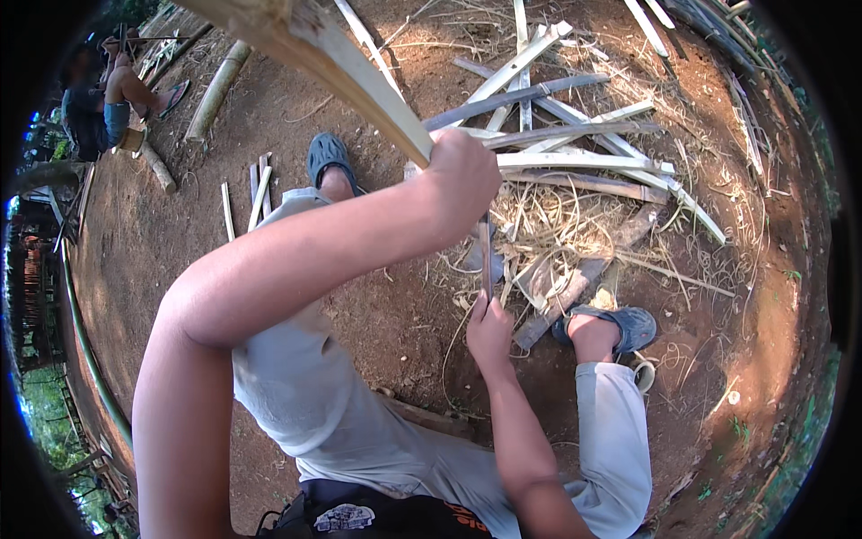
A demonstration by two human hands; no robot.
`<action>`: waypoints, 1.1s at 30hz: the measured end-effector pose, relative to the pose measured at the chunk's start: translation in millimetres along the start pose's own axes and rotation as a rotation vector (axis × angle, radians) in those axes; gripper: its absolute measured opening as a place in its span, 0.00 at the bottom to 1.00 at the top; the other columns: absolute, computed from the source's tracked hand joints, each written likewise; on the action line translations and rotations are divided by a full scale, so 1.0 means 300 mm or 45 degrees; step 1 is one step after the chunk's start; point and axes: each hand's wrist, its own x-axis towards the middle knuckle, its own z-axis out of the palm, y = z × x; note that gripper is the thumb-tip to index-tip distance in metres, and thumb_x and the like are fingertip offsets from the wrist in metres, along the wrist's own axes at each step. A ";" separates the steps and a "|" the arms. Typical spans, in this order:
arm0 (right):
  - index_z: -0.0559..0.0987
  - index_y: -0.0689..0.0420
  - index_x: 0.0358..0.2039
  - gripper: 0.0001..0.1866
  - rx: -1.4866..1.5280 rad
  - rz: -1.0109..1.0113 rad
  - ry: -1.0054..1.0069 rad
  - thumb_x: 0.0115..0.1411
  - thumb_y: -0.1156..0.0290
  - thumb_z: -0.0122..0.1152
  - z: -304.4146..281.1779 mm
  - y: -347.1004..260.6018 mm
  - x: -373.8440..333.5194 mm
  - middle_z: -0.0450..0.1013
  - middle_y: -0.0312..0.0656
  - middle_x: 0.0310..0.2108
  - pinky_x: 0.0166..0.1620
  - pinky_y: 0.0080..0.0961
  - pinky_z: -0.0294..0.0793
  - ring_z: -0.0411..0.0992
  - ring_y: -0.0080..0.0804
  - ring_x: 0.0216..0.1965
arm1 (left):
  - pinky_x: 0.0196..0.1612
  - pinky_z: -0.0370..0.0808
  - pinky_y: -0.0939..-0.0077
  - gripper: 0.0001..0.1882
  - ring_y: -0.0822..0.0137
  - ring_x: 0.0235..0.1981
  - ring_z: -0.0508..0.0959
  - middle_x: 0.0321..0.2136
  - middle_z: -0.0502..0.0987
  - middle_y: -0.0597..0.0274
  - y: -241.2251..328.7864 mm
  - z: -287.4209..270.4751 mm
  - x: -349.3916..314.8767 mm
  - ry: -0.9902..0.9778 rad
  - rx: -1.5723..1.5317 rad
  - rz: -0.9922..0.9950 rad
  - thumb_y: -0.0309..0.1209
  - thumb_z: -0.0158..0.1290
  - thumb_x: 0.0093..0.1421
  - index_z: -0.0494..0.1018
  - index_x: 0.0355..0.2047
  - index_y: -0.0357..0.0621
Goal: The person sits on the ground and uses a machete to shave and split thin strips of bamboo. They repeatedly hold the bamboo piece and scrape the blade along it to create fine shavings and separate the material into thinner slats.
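Note:
My left hand (462,180) is closed around the end of a long split bamboo piece (359,76). The piece slants up and to the left, large and close to the camera, with a pale inner face and a rough upper part. Lower down, my right hand (491,331) grips a narrow dark tool (486,256) that points up toward the left fist. It looks like a knife seen edge-on, but its tip is hidden behind the left hand. Curled shavings (575,242) lie on the ground just right of the tool.
A criss-cross pile of split bamboo strips (588,166) lies ahead and to the right. Beside my right shoe (633,329) is a thick bamboo piece (575,287). Short strips (260,193) lie near my left shoe (329,154). Another person (112,99) sits at the far left near bamboo poles (218,90).

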 end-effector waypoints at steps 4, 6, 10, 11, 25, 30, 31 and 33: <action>0.73 0.65 0.27 0.19 0.153 -0.175 0.210 0.72 0.65 0.48 0.005 0.009 -0.017 0.72 0.58 0.18 0.24 0.51 0.70 0.74 0.63 0.22 | 0.20 0.70 0.72 0.00 0.70 0.24 0.83 0.19 0.80 0.72 0.034 0.007 -0.003 0.041 -0.012 -0.036 0.31 0.63 0.49 0.83 0.23 0.53; 0.74 0.65 0.27 0.19 0.118 -0.111 0.137 0.72 0.64 0.48 0.015 0.004 -0.020 0.73 0.59 0.19 0.25 0.53 0.71 0.74 0.64 0.23 | 0.20 0.71 0.71 0.01 0.70 0.24 0.83 0.19 0.80 0.72 0.050 0.011 -0.013 0.005 -0.026 -0.029 0.31 0.63 0.50 0.83 0.23 0.53; 0.74 0.66 0.26 0.21 -0.006 -0.026 0.081 0.71 0.63 0.49 0.022 0.000 0.006 0.74 0.61 0.21 0.27 0.54 0.70 0.74 0.65 0.24 | 0.20 0.71 0.71 0.02 0.70 0.23 0.82 0.19 0.80 0.72 0.051 0.012 -0.017 0.145 0.018 -0.080 0.32 0.62 0.50 0.83 0.23 0.52; 0.74 0.66 0.26 0.21 0.053 -0.063 0.098 0.71 0.63 0.49 0.020 0.002 0.023 0.74 0.60 0.21 0.26 0.54 0.70 0.74 0.65 0.24 | 0.20 0.71 0.71 0.02 0.70 0.23 0.82 0.19 0.80 0.72 0.052 0.009 -0.019 0.126 -0.006 -0.077 0.32 0.62 0.50 0.83 0.23 0.52; 0.75 0.66 0.31 0.16 0.050 -0.050 0.110 0.71 0.66 0.49 -0.019 0.018 -0.035 0.73 0.64 0.22 0.32 0.56 0.72 0.75 0.65 0.27 | 0.20 0.71 0.71 0.02 0.70 0.24 0.83 0.20 0.81 0.71 0.035 0.006 0.005 0.132 -0.061 -0.050 0.32 0.62 0.51 0.83 0.24 0.53; 0.75 0.67 0.32 0.18 0.006 0.069 0.052 0.71 0.65 0.47 0.025 0.028 -0.019 0.73 0.64 0.22 0.33 0.57 0.72 0.75 0.67 0.29 | 0.20 0.72 0.71 0.01 0.69 0.25 0.83 0.22 0.81 0.70 0.045 -0.003 -0.008 -0.004 -0.064 -0.006 0.32 0.62 0.51 0.83 0.25 0.53; 0.75 0.67 0.30 0.20 -0.188 0.218 -0.156 0.72 0.63 0.46 0.043 0.043 -0.007 0.74 0.66 0.23 0.34 0.58 0.72 0.75 0.68 0.30 | 0.20 0.72 0.71 0.01 0.69 0.25 0.83 0.22 0.81 0.70 0.044 -0.003 -0.009 0.016 -0.106 -0.030 0.32 0.63 0.51 0.83 0.25 0.53; 0.75 0.68 0.30 0.22 -0.184 0.184 -0.082 0.72 0.61 0.45 0.074 0.078 0.007 0.74 0.68 0.26 0.38 0.60 0.73 0.74 0.70 0.33 | 0.20 0.71 0.72 0.01 0.70 0.25 0.83 0.21 0.81 0.70 0.040 -0.003 -0.011 0.103 0.008 -0.082 0.32 0.63 0.51 0.83 0.24 0.53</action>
